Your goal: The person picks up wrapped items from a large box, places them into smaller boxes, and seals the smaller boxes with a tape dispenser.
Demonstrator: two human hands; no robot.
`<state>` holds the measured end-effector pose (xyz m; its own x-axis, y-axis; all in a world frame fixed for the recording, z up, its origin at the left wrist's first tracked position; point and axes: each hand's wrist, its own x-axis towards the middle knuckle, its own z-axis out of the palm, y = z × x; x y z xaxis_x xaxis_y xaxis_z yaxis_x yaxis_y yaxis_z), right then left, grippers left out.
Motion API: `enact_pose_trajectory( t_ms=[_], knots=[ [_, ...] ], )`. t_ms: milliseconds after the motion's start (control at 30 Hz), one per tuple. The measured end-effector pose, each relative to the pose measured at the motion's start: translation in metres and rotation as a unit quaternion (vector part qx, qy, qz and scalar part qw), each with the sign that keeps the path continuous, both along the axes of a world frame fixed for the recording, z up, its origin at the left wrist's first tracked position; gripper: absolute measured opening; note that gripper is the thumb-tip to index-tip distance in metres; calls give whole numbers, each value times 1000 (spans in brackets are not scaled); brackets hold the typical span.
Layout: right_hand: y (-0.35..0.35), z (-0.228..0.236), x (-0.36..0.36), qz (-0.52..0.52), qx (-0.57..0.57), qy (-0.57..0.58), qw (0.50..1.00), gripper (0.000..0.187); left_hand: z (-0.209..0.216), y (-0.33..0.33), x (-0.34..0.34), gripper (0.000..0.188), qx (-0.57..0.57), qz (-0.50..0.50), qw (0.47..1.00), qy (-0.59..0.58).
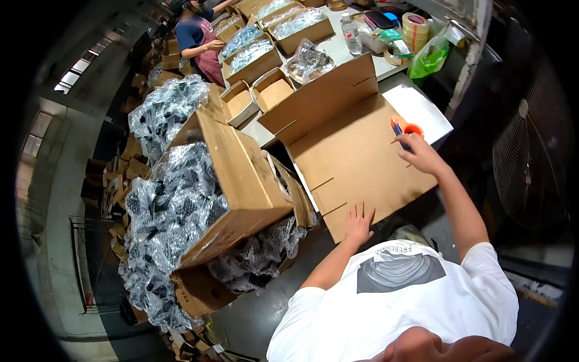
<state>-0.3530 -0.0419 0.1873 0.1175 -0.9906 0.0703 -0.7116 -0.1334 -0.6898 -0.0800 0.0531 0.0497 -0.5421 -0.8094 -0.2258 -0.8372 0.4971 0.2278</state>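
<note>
A flattened cardboard box [356,157] lies open on the table before me, its far panel folded up and slots cut along its edges. My left hand [360,224] rests flat on the near edge, fingers spread and holding nothing. Over the right part of the cardboard, my right hand [421,155] has its fingers bent around a slim blue pen-like thing [396,128], whose exact kind I cannot make out. Just beyond those fingers sits an orange ring-shaped thing [414,129], partly hidden by the blue one.
Left of me stands a big carton [247,169] full of bubble-wrapped parts [187,181]. Small open boxes [274,90], a water bottle [351,35], tape rolls [415,31] and a green bag [429,59] line the table's far side. Another person [202,45] works at the far left.
</note>
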Motion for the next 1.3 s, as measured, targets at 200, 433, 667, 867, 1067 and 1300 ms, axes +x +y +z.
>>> enact_pose_trajectory(
  t_ms=[200,433,667,867,1067,1300],
  knots=[
    [-64,-124,-28,-25,97,226,969,30,-11,-37,-16,92,50,0,997,-61],
    [-123,-155,-140,-37,30,237,970,11,4,-68,13,56,237,-8,970,58],
    [-137,-140,-174,-31,-75,215,973,23,127,-177,31,24,195,66,978,33],
    [-72,-146,-132,-145,-65,57,986,6,117,-175,35,24,125,19,991,50],
    [62,-189,-90,-146,-13,111,983,37,63,-82,12,56,127,-66,989,27],
    [81,-241,-81,-482,109,-279,823,37,-29,-12,-1,24,-98,-123,988,-4]
  ],
)
